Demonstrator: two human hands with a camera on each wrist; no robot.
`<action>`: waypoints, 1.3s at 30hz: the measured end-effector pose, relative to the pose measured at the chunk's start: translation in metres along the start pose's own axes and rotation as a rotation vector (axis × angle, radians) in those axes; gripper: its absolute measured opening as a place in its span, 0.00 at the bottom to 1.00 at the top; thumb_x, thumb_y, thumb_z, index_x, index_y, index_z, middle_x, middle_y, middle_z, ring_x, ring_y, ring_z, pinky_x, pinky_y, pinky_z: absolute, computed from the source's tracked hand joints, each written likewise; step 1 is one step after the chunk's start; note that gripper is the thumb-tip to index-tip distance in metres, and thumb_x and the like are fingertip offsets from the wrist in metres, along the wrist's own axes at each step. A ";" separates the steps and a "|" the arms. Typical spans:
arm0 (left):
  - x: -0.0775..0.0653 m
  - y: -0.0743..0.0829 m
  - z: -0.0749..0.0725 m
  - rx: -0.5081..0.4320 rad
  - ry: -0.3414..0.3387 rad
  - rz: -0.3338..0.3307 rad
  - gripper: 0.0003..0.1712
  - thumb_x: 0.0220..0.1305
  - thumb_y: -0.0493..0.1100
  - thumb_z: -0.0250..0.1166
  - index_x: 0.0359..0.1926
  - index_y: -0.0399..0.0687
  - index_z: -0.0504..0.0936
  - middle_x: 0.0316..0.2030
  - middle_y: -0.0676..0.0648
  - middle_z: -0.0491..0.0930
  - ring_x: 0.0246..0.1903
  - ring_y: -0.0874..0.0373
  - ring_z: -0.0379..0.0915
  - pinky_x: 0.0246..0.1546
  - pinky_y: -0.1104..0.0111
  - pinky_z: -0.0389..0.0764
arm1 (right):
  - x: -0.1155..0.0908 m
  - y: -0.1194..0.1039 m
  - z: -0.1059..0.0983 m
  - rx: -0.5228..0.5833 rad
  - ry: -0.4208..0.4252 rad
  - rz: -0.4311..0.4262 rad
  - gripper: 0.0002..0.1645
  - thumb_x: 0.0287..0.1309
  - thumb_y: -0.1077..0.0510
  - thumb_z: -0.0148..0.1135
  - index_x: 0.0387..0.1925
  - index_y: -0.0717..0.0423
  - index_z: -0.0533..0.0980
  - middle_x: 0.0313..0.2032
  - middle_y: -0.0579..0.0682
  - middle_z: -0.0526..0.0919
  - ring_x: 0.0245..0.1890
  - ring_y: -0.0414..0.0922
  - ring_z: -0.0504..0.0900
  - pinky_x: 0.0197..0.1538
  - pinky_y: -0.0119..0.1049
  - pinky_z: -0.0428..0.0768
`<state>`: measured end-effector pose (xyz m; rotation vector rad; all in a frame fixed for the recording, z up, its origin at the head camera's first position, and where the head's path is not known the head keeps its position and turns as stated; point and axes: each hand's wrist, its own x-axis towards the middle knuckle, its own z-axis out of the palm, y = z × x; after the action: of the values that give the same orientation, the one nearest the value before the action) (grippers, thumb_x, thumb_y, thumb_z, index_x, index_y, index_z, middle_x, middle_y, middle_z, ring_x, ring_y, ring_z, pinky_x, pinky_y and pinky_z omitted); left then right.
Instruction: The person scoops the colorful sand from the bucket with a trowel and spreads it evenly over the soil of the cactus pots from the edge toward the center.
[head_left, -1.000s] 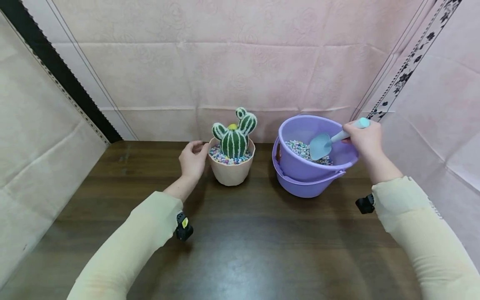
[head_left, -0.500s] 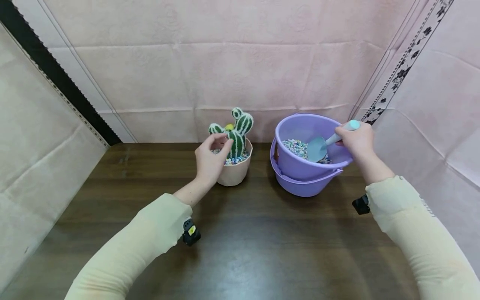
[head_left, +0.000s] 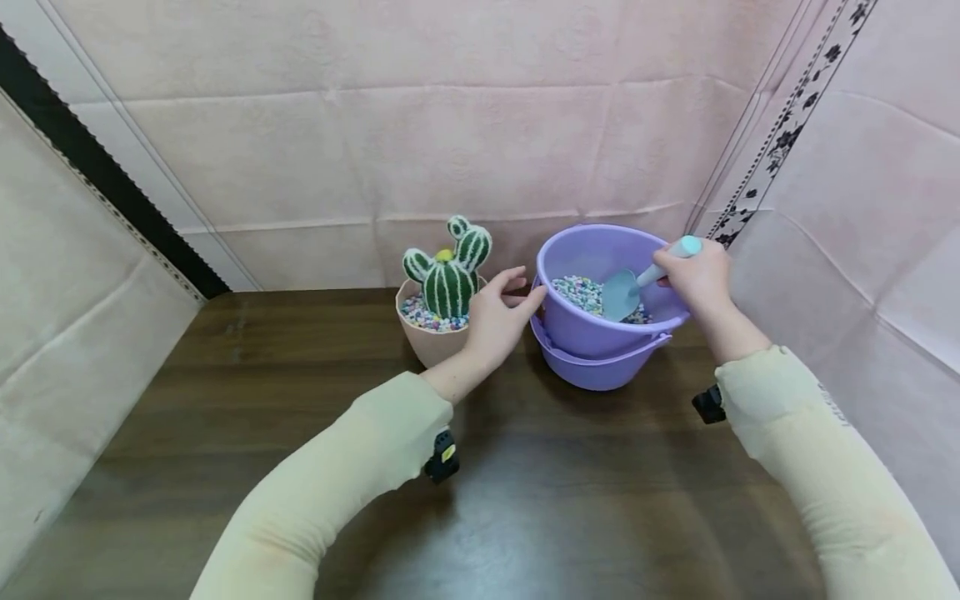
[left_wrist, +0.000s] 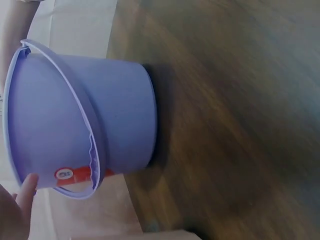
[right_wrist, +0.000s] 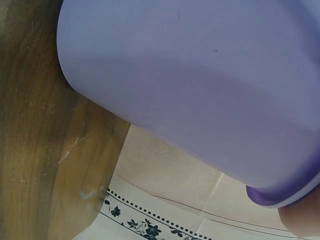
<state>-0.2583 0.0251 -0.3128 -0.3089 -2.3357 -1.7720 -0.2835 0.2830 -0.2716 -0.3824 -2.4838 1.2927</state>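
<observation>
In the head view my right hand (head_left: 701, 275) grips the handle of a light blue toy shovel (head_left: 621, 295). Its blade dips into small pastel pellets (head_left: 579, 292) inside a purple bucket (head_left: 592, 337). My left hand (head_left: 501, 321) is between the bucket and a potted cactus, fingers loosely bent and nothing held. Its thumb lies close to the bucket's left rim; whether it touches I cannot tell. The knitted-looking green cactus (head_left: 448, 287) stands in a beige pot (head_left: 429, 343) topped with colourful pellets. In the left wrist view a fingertip (left_wrist: 31, 181) shows by the bucket's rim.
The bucket's handle (left_wrist: 75, 95) hangs down around its front. Everything stands on a dark wooden table (head_left: 300, 433). Pale cloth (head_left: 420, 150) hangs close behind the pot and bucket, with more cloth (head_left: 885, 208) at the right side.
My left hand has moved right, from the pot's left rim across its front to the bucket's left side. The right hand keeps its grip on the shovel in the pellets. The view has shifted slightly.
</observation>
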 end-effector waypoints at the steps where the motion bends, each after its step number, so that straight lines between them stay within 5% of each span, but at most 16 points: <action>1: 0.002 0.000 0.005 -0.005 -0.010 -0.034 0.29 0.58 0.50 0.66 0.59 0.45 0.73 0.51 0.43 0.79 0.44 0.53 0.81 0.41 0.68 0.83 | 0.000 0.000 0.000 -0.001 0.007 -0.003 0.16 0.50 0.56 0.57 0.38 0.63 0.76 0.10 0.25 0.70 0.10 0.28 0.75 0.22 0.19 0.77; 7: 0.017 0.005 0.021 -0.026 -0.033 -0.176 0.36 0.58 0.51 0.66 0.65 0.45 0.66 0.57 0.41 0.75 0.49 0.52 0.78 0.44 0.68 0.83 | 0.001 -0.001 0.001 -0.011 0.034 -0.005 0.18 0.49 0.56 0.56 0.39 0.63 0.77 0.09 0.22 0.68 0.10 0.26 0.75 0.22 0.18 0.77; 13: 0.026 0.005 0.027 -0.171 -0.064 -0.209 0.29 0.59 0.41 0.65 0.61 0.40 0.71 0.53 0.39 0.78 0.42 0.48 0.81 0.33 0.68 0.85 | 0.000 -0.004 0.004 -0.070 -0.001 -0.049 0.19 0.49 0.55 0.58 0.39 0.65 0.78 0.08 0.22 0.67 0.09 0.27 0.75 0.23 0.15 0.73; 19: 0.028 0.006 0.029 -0.260 -0.068 -0.250 0.29 0.58 0.38 0.66 0.61 0.39 0.71 0.53 0.38 0.78 0.43 0.47 0.81 0.34 0.66 0.85 | -0.007 -0.016 0.014 -0.148 -0.056 -0.152 0.15 0.49 0.56 0.58 0.34 0.64 0.80 0.13 0.32 0.76 0.10 0.25 0.73 0.20 0.21 0.71; 26: 0.027 0.005 0.031 -0.284 -0.054 -0.279 0.29 0.57 0.38 0.66 0.60 0.40 0.71 0.54 0.38 0.77 0.44 0.46 0.80 0.35 0.65 0.85 | -0.009 -0.020 0.013 -0.105 -0.125 -0.077 0.16 0.50 0.55 0.57 0.36 0.65 0.78 0.16 0.37 0.78 0.11 0.31 0.77 0.23 0.19 0.75; 34: 0.028 0.003 0.030 -0.283 -0.053 -0.276 0.29 0.57 0.38 0.66 0.60 0.40 0.71 0.54 0.38 0.77 0.44 0.46 0.80 0.35 0.64 0.86 | -0.007 -0.017 0.007 0.110 -0.210 0.065 0.13 0.51 0.59 0.56 0.36 0.63 0.72 0.15 0.37 0.78 0.13 0.37 0.81 0.27 0.26 0.82; 39: 0.028 0.003 0.029 -0.278 -0.056 -0.269 0.29 0.57 0.39 0.67 0.60 0.40 0.72 0.53 0.39 0.77 0.43 0.47 0.80 0.35 0.65 0.85 | -0.008 -0.017 0.003 0.302 -0.192 0.126 0.07 0.52 0.62 0.55 0.32 0.60 0.67 0.16 0.41 0.78 0.14 0.39 0.82 0.26 0.31 0.84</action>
<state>-0.2852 0.0557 -0.3102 -0.0849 -2.2542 -2.2479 -0.2790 0.2684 -0.2606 -0.3595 -2.3903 1.8013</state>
